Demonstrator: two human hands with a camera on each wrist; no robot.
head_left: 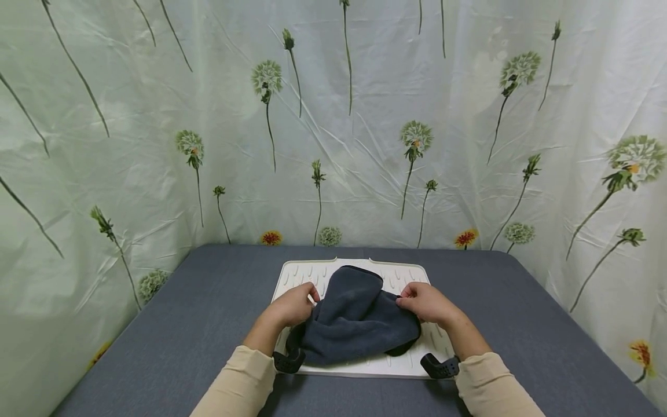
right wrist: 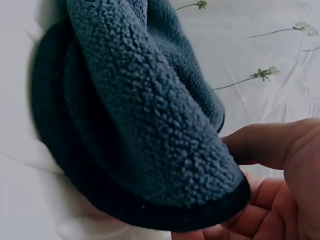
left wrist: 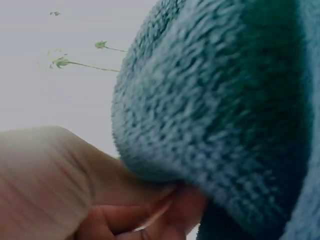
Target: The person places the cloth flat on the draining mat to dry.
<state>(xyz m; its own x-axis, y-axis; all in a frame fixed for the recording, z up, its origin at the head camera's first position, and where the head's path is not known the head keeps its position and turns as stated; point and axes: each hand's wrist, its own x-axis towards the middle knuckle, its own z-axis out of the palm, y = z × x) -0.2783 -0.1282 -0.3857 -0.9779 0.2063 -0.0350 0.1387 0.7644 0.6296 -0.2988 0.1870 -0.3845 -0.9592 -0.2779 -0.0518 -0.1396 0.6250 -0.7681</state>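
A dark blue-grey towel with a black edge lies crumpled and bunched over a white ridged tray. At its left side, my left hand pinches the fabric between thumb and fingers. On the opposite side my right hand grips the towel near its upper right edge. Up close in the left wrist view, the fluffy pile of the towel curves over the thumb. A fold of the towel with its black hem hangs beside the right thumb and fingers in the right wrist view.
The tray rests on a dark grey table. A pale curtain printed with dandelions hangs behind the table and along both sides. Black wrist cameras, such as the left one, are strapped at both wrists, close over the tray's front corners.
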